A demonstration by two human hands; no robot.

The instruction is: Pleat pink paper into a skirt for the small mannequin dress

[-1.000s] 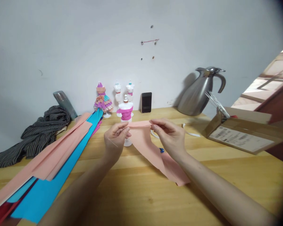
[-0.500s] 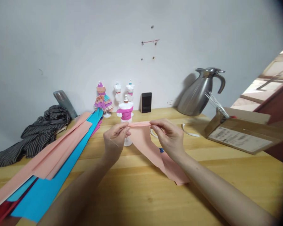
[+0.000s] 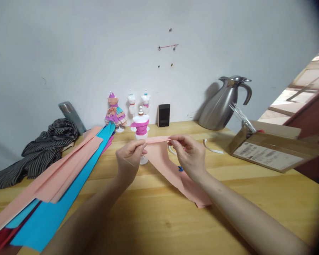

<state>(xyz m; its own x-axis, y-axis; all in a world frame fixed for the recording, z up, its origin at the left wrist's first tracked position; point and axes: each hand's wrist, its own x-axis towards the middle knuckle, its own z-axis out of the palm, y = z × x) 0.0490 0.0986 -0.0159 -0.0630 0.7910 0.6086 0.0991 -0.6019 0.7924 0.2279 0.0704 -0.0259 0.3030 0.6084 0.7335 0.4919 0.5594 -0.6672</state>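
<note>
Both my hands hold a long salmon-pink paper strip (image 3: 164, 164) by its folded top edge, above the wooden table (image 3: 159, 219). My left hand (image 3: 129, 157) pinches the left end; my right hand (image 3: 190, 154) pinches the right end. The strip hangs down and trails toward me on the table. Just behind my left hand stands a small white mannequin (image 3: 140, 127) wrapped in magenta paper. A small blue object (image 3: 180, 169) peeks out under my right hand.
Long pink, blue and magenta paper strips (image 3: 55, 184) lie at the left, beside a striped cloth (image 3: 42, 148) and a grey flask (image 3: 71, 115). Three more dress figures (image 3: 127, 108), a phone (image 3: 164, 115) and a steel jug (image 3: 223, 102) stand by the wall. A cardboard box (image 3: 271, 148) sits right.
My fingers have shifted slightly along the strip's top fold, and the fold looks narrower. The strip's lower end has crept a little toward the left.
</note>
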